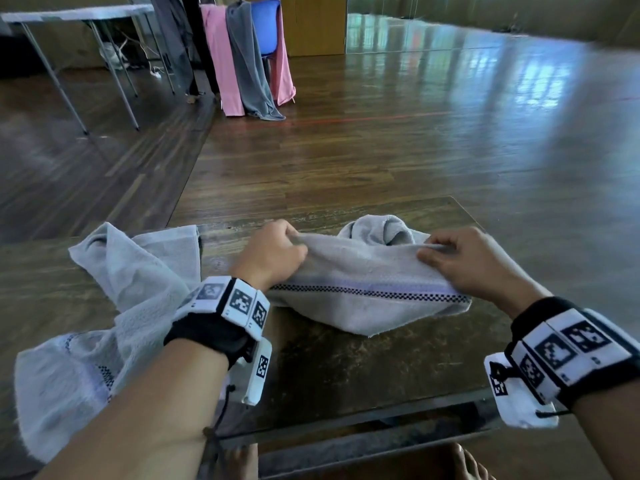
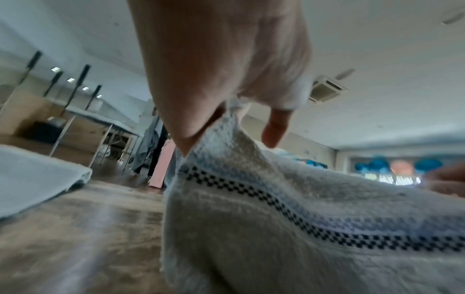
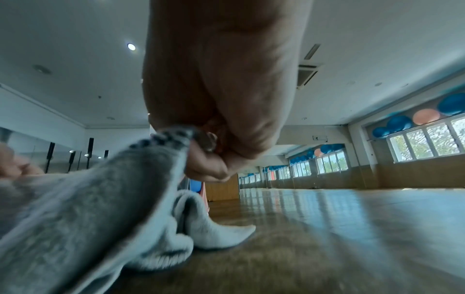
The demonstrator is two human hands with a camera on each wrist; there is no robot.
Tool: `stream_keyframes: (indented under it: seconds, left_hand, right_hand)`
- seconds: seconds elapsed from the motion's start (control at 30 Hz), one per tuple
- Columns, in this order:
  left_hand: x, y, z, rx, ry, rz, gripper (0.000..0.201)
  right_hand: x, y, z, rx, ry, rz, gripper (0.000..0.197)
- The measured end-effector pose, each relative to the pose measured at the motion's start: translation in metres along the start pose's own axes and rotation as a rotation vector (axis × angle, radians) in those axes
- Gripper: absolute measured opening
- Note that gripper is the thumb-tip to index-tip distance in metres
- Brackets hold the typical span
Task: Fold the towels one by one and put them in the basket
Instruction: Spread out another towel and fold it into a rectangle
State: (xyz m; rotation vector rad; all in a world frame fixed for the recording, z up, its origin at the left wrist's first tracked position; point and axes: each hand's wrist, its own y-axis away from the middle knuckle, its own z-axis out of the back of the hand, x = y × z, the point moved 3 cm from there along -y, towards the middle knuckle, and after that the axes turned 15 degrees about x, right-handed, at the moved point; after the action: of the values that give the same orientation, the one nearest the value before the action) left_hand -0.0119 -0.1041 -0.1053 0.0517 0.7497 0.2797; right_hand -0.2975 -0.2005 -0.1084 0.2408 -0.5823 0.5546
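A grey towel [image 1: 367,278] with a black checked stripe lies bunched on the dark wooden table [image 1: 346,368]. My left hand [image 1: 273,251] pinches its upper edge at the left, and my right hand [image 1: 460,258] pinches the same edge at the right, so the edge is lifted between them. In the left wrist view the left hand [image 2: 221,89] grips the towel [image 2: 289,228] between thumb and fingers. In the right wrist view the right hand [image 3: 216,123] holds the striped edge of the towel [image 3: 95,208]. A second grey towel [image 1: 114,306] lies spread at the left, partly under my left forearm. No basket is in view.
A blue chair [image 1: 266,26] draped with pink and grey towels [image 1: 242,60] stands on the floor beyond the table. A folding table [image 1: 79,15] stands at the far left. My bare feet [image 1: 467,462] show below the table's near edge.
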Motion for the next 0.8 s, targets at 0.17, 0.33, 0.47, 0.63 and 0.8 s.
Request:
stream_keyframes:
  seconds: [0.17, 0.33, 0.47, 0.63, 0.8]
  left_hand:
    - [-0.002, -0.002, -0.027, 0.11, -0.212, -0.111, 0.005]
    - [-0.004, -0.007, -0.041, 0.207, -0.205, -0.148, 0.014]
    - [-0.006, -0.008, -0.048, 0.248, -0.239, -0.183, 0.012]
    - [-0.011, 0.0, -0.053, 0.416, -0.166, -0.267, 0.016]
    - [-0.018, 0.008, -0.053, 0.482, -0.07, -0.262, 0.009]
  right_hand:
    - [-0.006, -0.014, -0.03, 0.079, 0.087, -0.016, 0.015]
    - [0.012, -0.021, -0.051, 0.179, -0.006, 0.097, 0.024]
    - [0.024, -0.021, -0.051, 0.162, -0.071, 0.152, 0.013]
    - [0.029, -0.016, -0.058, 0.233, -0.022, 0.087, 0.015]
    - [0.043, -0.016, -0.061, 0.383, 0.096, 0.102, 0.019]
